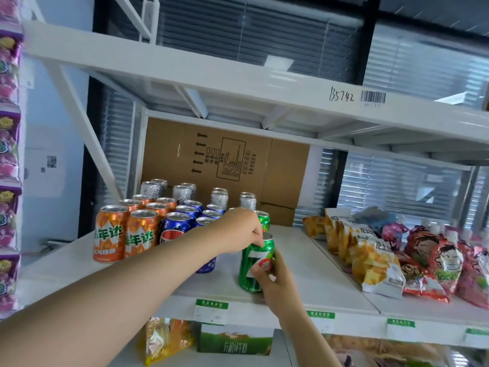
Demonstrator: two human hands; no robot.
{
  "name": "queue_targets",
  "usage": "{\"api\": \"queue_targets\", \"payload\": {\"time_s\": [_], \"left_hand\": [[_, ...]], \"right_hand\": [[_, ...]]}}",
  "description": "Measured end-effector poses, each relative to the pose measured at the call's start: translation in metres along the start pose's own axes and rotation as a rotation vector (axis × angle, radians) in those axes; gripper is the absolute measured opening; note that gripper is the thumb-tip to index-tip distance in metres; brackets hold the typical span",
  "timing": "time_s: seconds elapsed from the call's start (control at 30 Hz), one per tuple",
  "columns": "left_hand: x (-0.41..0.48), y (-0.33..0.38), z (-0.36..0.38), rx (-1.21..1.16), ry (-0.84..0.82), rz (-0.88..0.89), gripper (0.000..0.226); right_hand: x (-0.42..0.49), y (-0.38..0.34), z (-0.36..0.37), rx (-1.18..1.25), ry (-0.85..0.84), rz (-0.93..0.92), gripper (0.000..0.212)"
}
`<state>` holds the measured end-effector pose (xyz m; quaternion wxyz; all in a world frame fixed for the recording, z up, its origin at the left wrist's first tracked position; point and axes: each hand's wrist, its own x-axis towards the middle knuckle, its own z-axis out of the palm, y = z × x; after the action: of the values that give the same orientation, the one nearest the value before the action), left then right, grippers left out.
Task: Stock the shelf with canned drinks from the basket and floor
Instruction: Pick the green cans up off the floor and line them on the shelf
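A glossy metal green can (254,260) stands upright at the front of the smooth white shelf (317,266), caught between both hands. The left hand (239,229) pinches its silver rim from above. The right hand (275,276) curls round its lower side. Shiny cylindrical orange cans (121,234) and blue cans (177,223) crowd behind the left forearm, and crinkly snack bags (375,263) lie to the right of the right hand.

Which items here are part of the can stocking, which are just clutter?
Job: green can, held by left hand and right hand; orange cans; blue cans; white cans; shelf.
Lying about: snack bags; cardboard box; red pouches; milk carton.
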<state>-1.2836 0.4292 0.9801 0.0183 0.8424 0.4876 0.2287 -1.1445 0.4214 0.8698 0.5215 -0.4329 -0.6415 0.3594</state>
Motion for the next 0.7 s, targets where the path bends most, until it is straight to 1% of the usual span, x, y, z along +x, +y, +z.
{"api": "queue_targets", "payload": {"time_s": [0.07,0.17,0.23,0.37,0.43,0.6,0.7], "left_hand": [[0.007,0.002,-0.002,0.062,-0.017,0.002,0.019],[0.017,0.0,-0.007,0.129,-0.033,-0.012,0.023],[0.022,-0.005,-0.01,0.151,-0.058,-0.012,0.024],[0.033,-0.019,-0.013,0.185,-0.075,-0.032,0.024],[0.039,-0.028,-0.012,0.192,-0.066,-0.046,0.024],[0.052,-0.046,-0.008,0.176,-0.042,-0.071,0.027],[0.059,-0.054,-0.007,0.172,-0.034,-0.085,0.027]], "right_hand": [[0.006,0.003,0.001,-0.031,0.005,0.015,0.034],[0.016,0.005,0.005,-0.07,0.008,0.04,0.032],[0.023,0.008,0.01,-0.101,0.021,0.062,0.037],[0.04,0.014,0.025,-0.147,0.037,0.102,0.058],[0.049,0.016,0.032,-0.133,0.039,0.121,0.062],[0.068,0.018,0.043,-0.111,0.054,0.156,0.053],[0.072,0.022,0.045,-0.17,0.074,0.148,0.043]]}}
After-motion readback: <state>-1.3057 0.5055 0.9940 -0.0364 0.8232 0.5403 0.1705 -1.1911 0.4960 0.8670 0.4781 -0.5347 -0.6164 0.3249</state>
